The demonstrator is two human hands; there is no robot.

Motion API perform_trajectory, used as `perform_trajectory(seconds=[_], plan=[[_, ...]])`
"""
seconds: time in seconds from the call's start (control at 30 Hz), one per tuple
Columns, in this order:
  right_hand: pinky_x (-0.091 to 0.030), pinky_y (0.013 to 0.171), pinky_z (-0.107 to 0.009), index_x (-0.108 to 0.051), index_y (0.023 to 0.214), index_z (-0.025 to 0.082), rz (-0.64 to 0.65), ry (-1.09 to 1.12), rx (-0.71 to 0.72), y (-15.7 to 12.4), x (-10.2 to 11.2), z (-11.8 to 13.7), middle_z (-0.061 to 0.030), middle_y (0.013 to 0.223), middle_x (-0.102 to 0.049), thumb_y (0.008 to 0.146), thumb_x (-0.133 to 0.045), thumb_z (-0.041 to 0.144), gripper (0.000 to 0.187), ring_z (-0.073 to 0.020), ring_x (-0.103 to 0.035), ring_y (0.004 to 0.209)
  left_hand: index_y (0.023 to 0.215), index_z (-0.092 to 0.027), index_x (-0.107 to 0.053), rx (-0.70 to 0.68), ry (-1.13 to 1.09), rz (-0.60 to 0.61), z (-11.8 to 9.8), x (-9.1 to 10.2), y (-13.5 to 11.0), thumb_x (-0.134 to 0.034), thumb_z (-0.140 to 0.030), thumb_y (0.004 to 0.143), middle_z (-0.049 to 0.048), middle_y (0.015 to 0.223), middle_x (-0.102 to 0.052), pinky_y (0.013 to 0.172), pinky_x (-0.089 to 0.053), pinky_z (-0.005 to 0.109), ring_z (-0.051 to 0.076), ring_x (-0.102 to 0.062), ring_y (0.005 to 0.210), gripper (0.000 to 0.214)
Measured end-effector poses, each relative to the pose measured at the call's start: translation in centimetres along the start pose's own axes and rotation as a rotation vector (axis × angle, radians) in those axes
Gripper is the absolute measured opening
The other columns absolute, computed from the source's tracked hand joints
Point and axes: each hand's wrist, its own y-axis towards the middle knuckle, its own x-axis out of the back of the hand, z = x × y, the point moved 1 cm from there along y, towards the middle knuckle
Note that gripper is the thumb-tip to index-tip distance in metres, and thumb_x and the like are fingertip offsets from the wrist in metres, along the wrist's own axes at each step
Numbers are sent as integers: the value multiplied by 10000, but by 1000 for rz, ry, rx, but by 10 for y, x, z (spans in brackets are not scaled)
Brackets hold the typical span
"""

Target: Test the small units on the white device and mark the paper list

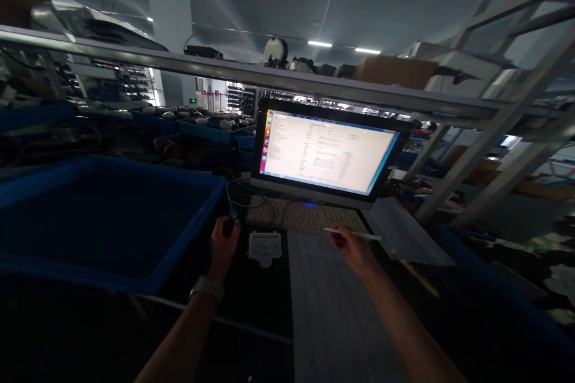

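Observation:
My left hand (223, 243) is closed around the plug end of a blue cable (233, 200), just left of a small white box device (265, 246) lying on the dark bench. My right hand (353, 248) pinches a thin white pen (353, 234) that points right, above a long printed sheet (327, 299) and in front of a pale keyboard (300, 215). A watch sits on my left wrist (206, 288). A lit monitor (326, 152) stands behind the keyboard.
A large blue bin (90, 221) sits at the left, close to my left hand. Another blue bin edge (485, 287) lies at the right. Metal rack bars (278, 78) cross overhead and slant down on the right. Cluttered trays fill the back left.

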Motion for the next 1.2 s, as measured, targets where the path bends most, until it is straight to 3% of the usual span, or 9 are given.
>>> perform_trajectory(seconds=[0.13, 0.23, 0.47, 0.77, 1.2], plan=[[-381, 445, -244, -643, 693, 205, 75, -188, 44, -5, -39, -20, -3, 583, -632, 500, -774, 437, 329, -129, -511, 491, 821, -176, -559, 8, -13, -13, 2, 0, 0, -582, -359, 662, 37, 753, -617, 665, -492, 329, 187, -593, 706, 243], [-333, 446, -253, -592, 570, 197, 69, -315, 83, -14, -50, -35, 5, 490, -567, 527, -719, 445, 282, -133, -469, 467, 821, -178, -559, 17, -19, -20, 2, 0, -2, -578, -340, 668, 25, 740, -612, 651, -487, 315, 176, -589, 689, 223], [-306, 476, -274, -459, 481, 233, -11, -474, 174, -22, -43, -41, 40, 434, -447, 593, -581, 445, 270, -137, -413, 460, 842, -181, -561, 21, -45, -2, 0, -2, -3, -580, -328, 685, 20, 767, -617, 685, -489, 310, 171, -596, 719, 216], [-300, 447, -274, -407, 511, 240, -82, -528, 196, -20, -35, -38, 34, 429, -439, 668, -487, 470, 290, -138, -403, 435, 858, -179, -558, 17, -42, 13, 4, -1, -3, -575, -358, 696, 26, 776, -616, 678, -478, 309, 172, -589, 720, 242], [-279, 464, -250, -404, 516, 235, 130, -706, 245, -25, -51, -43, 51, 447, -401, 614, -487, 403, 211, -126, -396, 463, 843, -182, -562, 13, -8, 4, 0, 0, -2, -580, -332, 690, 20, 756, -618, 671, -480, 308, 168, -589, 700, 215]])
